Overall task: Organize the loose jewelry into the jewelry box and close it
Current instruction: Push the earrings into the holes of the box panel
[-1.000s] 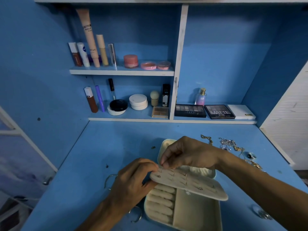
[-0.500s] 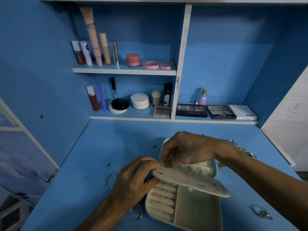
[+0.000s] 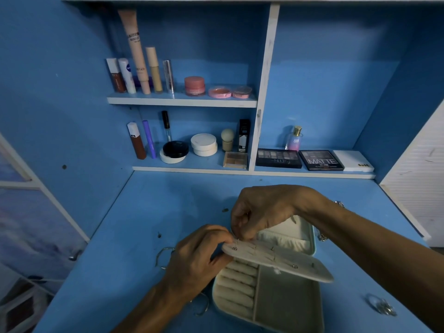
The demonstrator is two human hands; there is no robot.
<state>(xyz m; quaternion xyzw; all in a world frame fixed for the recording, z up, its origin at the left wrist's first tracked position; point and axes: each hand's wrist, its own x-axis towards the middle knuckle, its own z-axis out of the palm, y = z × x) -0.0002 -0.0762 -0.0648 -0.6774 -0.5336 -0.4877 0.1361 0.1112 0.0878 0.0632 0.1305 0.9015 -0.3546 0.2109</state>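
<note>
Head view: seating an earring in the panel

The box (image 3: pixel 288 311) lies open near the front of the desk (image 3: pixel 149 212), its lid (image 3: pixel 286 236) laid back. The left hand (image 3: pixel 199 255) grips the left end of the panel (image 3: pixel 295 263), fingers curled round its edge, holding it raised over the tray. The right hand (image 3: pixel 264 210) reaches in from above, fingertips pressed together in a pinch at the panel's far-left edge. What they pinch is too small to tell; it is likely an earring. A few studs (image 3: pixel 295 266) already sit in the panel.

To do the step well, the left hand should hold the panel level and steady while the right guides the post straight through a hole. A tilt or a slip could drop the piece among the ring rolls (image 3: pixel 237 282) below.

Loose pieces lie on the desk: hoops (image 3: pixel 163 254) just left of the left hand, a ring (image 3: pixel 382 307) well right of the box, and chains (image 3: pixel 338 204) partly hidden behind the right forearm, which lies across the way to them. The raised panel must fold flat before the lid can shut. Shelves (image 3: pixel 182 100) of cosmetics stand behind, well apart.
</note>
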